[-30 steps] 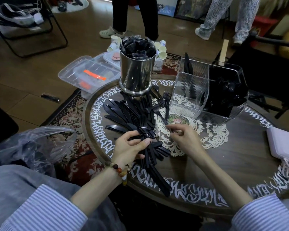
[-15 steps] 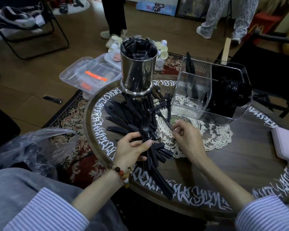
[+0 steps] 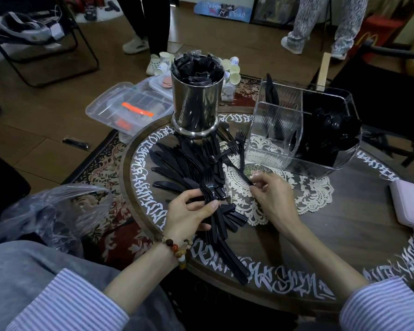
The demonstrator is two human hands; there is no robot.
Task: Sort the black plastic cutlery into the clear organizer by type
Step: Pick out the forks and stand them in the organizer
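Dark wood, ringed with white painted script, forms the round table [image 3: 344, 235] on which everything is laid. Towards its far right edge the clear organizer [image 3: 285, 130] is set, partly on a white lace doily [image 3: 316, 194]; its right compartment is packed with black pieces that look like spoons, while only a few pieces are held in the left compartments. A tall steel canister [image 3: 195, 108] stuffed with black wrapped items is placed at the far middle. In front of it a fan of black knives [image 3: 170, 163] is spread across the table. A nested stack of black forks [image 3: 209, 187] is gripped in the left hand [image 3: 189, 213], thumb curled over the handles. The handle end of a single fork [image 3: 237, 169] lying on the doily is pinched by the fingertips of the right hand [image 3: 273, 199].

The step in hand is judged to be fork gathering. It is best done if the single fork is lifted clear of the lace, turned tines the same way as the stack, and nested onto it before anything is carried over. The stack should be kept squeezed near the necks so it is not splayed, and the forks dropped handles first into one compartment only.
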